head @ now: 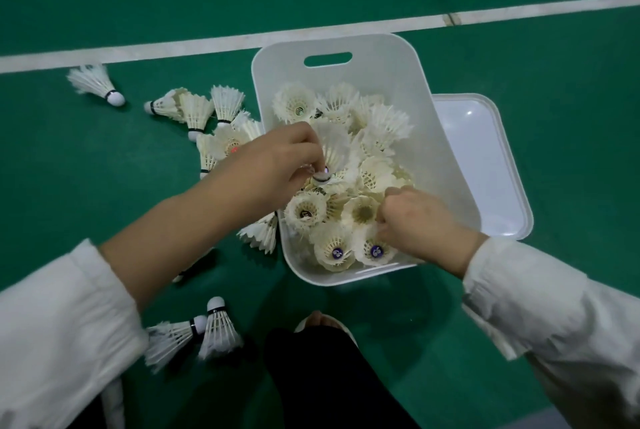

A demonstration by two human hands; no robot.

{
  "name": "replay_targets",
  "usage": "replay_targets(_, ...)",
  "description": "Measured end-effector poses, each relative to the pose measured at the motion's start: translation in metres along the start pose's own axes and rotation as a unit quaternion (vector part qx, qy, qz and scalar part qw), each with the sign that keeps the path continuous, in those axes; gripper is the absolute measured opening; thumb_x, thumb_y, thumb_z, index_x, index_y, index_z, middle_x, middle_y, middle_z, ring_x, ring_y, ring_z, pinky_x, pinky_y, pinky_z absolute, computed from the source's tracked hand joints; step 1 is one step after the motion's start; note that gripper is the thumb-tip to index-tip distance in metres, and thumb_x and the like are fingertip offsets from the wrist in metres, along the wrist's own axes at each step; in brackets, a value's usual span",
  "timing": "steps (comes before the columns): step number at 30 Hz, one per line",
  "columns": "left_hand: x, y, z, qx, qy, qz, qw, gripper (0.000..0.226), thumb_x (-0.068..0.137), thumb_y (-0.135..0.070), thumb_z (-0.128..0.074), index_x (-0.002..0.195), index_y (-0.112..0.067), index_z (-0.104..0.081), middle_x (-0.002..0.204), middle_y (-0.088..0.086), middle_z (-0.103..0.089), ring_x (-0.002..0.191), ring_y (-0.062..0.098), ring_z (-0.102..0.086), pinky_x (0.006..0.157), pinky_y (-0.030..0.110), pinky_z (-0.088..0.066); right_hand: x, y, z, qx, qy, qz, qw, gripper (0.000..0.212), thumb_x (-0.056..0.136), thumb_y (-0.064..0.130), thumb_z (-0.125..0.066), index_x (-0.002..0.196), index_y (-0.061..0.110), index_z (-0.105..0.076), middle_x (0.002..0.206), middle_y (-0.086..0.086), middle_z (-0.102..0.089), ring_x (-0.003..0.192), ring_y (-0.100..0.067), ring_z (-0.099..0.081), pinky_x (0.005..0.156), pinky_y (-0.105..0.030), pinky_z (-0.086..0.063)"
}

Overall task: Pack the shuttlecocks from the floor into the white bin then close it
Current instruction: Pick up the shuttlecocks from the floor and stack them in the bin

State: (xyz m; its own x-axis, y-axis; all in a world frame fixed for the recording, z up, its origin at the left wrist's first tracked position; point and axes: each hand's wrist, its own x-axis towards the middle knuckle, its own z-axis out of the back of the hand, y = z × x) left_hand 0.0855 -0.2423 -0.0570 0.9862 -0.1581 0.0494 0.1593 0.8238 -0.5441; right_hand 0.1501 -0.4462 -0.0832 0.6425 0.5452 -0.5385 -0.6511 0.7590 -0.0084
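Observation:
The white bin [446, 165] stands open on the green floor, holding several white feathered shuttlecocks [377, 131]. Over its left side my left hand [273, 162] pinches one shuttlecock [330, 151] by its cork, feathers pointing away. At the bin's near right corner my right hand [415, 221] is closed on the feathers of a shuttlecock [375, 250] lying in the bin. More shuttlecocks lie on the floor: a cluster [197, 110] left of the bin, one [97, 84] near the white line, two [204, 331] by my left sleeve, one [261, 231] under my left forearm.
The bin's white lid [485, 165] lies flat on the floor, partly under the bin's right side. A white court line [207, 44] crosses the floor behind the bin. My dark trouser leg and a foot [322, 321] are just in front of the bin.

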Motion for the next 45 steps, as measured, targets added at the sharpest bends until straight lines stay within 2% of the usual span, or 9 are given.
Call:
replay_targets(4,0.000,-0.005,-0.002,-0.010,-0.002,-0.022,1.000,0.010,0.084,-0.005,-0.062,0.090,-0.010,-0.069,0.099,0.000,-0.058,0.084,0.015,-0.056,0.074,0.027,-0.044,-0.017,-0.008,0.046,0.232,-0.065,-0.026,0.970,0.042,0.090,0.042,-0.052,0.127,0.023,-0.049,0.106,0.001,-0.064,0.089,-0.019,-0.062,0.076,-0.031,-0.049)
replay_targets(8,0.002,-0.011,-0.006,-0.010,0.015,-0.060,0.998,0.010,0.084,-0.004,-0.062,0.090,-0.006,-0.069,0.097,0.005,-0.061,0.083,0.020,-0.058,0.073,0.022,-0.040,-0.014,0.004,0.059,0.500,-0.038,-0.032,0.864,0.030,0.088,0.044,-0.054,0.109,0.023,-0.051,0.076,-0.002,-0.068,0.056,-0.015,-0.060,0.044,-0.024,-0.040)
replay_targets(12,-0.002,-0.014,-0.002,0.001,0.065,-0.086,0.994,0.013,0.086,-0.013,-0.061,0.097,-0.010,-0.067,0.101,0.001,-0.059,0.088,0.019,-0.057,0.076,0.038,-0.049,0.005,0.013,0.046,0.423,-0.052,-0.029,0.904,0.015,0.088,0.019,-0.061,0.080,0.007,-0.062,0.055,0.000,-0.059,0.035,-0.003,-0.051,0.034,-0.018,-0.035)
replay_targets(22,-0.047,0.037,0.055,0.029,0.032,0.132,0.990,0.015,0.091,-0.030,-0.050,0.098,-0.023,-0.060,0.091,-0.010,-0.060,0.080,0.008,-0.055,0.074,0.027,-0.045,0.020,0.071,0.004,0.174,0.030,0.028,0.984,0.033,0.091,0.013,-0.050,0.057,0.012,-0.054,0.055,0.001,-0.049,0.049,-0.014,-0.046,0.045,-0.018,-0.037)
replay_targets(27,-0.098,0.078,0.025,0.004,0.032,0.253,0.967,0.017,0.089,-0.017,-0.055,0.105,-0.016,-0.061,0.100,0.002,-0.063,0.082,0.015,-0.055,0.076,0.027,-0.043,0.003,0.063,0.044,0.108,0.055,0.039,0.992,0.041,0.088,0.028,-0.058,0.128,0.017,-0.052,0.120,-0.001,-0.061,0.098,-0.018,-0.062,0.086,-0.029,-0.049)
replay_targets(31,-0.121,0.105,-0.011,0.019,0.097,0.255,0.962,0.034,0.087,-0.011,-0.056,0.120,-0.017,-0.053,0.124,0.003,-0.052,0.104,0.020,-0.053,0.089,0.032,-0.043,-0.023,0.084,0.095,0.061,-0.060,0.103,0.991,0.026,0.091,0.024,-0.051,0.115,0.019,-0.058,0.110,-0.001,-0.063,0.085,-0.013,-0.054,0.073,-0.025,-0.040)
replay_targets(35,-0.132,0.119,-0.041,0.130,0.115,0.188,0.967,0.043,0.087,-0.014,-0.053,0.130,-0.014,-0.047,0.134,0.004,-0.047,0.126,0.024,-0.037,0.098,0.038,-0.034,-0.035,0.156,0.073,0.065,-0.028,0.234,0.970,0.021,0.092,0.022,-0.048,0.111,0.019,-0.058,0.107,0.001,-0.059,0.087,-0.013,-0.052,0.078,-0.026,-0.041)
replay_targets(42,-0.174,0.119,-0.062,0.119,0.017,0.231,0.966,0.015,0.090,-0.014,-0.050,0.095,-0.003,-0.058,0.101,0.014,-0.060,0.107,0.033,-0.049,0.082,0.043,-0.041,-0.024,0.231,-0.066,-0.061,0.124,0.261,0.955,0.054,0.086,0.021,-0.059,0.133,0.012,-0.035,0.134,-0.014,-0.034,0.108,-0.036,-0.055,0.078,-0.042,-0.046)
replay_targets(45,-0.188,0.106,-0.055,0.054,-0.016,0.284,0.957,0.012,0.093,-0.014,-0.044,0.101,-0.007,-0.050,0.097,0.011,-0.056,0.098,0.029,-0.052,0.070,0.039,-0.041,-0.023,0.238,-0.087,-0.052,0.117,0.256,0.958,0.040,0.092,0.013,-0.047,0.130,0.006,-0.039,0.136,-0.017,-0.032,0.106,-0.035,-0.055,0.077,-0.043,-0.047)
